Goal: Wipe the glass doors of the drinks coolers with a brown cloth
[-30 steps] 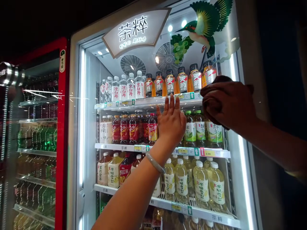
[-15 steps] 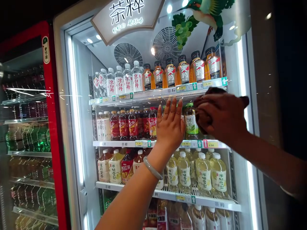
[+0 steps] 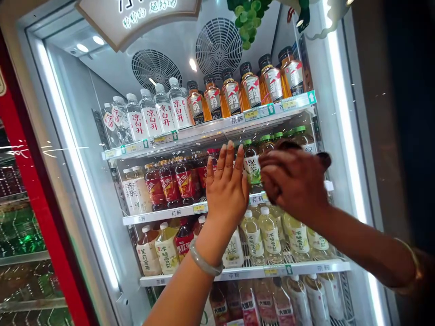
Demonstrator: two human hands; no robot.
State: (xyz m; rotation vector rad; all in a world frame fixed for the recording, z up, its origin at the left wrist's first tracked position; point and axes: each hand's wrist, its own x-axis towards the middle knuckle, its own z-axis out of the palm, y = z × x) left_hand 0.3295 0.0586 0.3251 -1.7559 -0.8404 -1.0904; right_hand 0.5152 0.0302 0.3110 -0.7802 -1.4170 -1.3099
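My left hand [image 3: 226, 192], with a pale bangle [image 3: 205, 258] at the wrist, lies flat against the glass front of a lit drinks cooler. Its fingers are stretched upward and it holds nothing. To the right of it, my right hand [image 3: 301, 183] is closed around a bunched dark cloth [image 3: 287, 145] at the glass. Part of the cloth is hidden by the fingers. Behind the hands, through the glass, stand green tea bottles [image 3: 252, 163] with green caps and red-labelled tea bottles [image 3: 186, 181].
Clear water bottles [image 3: 158, 111] and amber bottles with black caps [image 3: 233, 93] line the top shelf. Pale yellow drinks [image 3: 272, 235] stand lower down. A fan-shaped sign [image 3: 136, 20] and a grape decoration [image 3: 247, 25] are overhead. A red-framed cooler [image 3: 37, 203] adjoins on the left.
The view has tilted and shifted, so the cooler appears lower-angled and its sign partly leaves the frame. My right hand with the cloth has moved slightly down and left, closer to my left hand.
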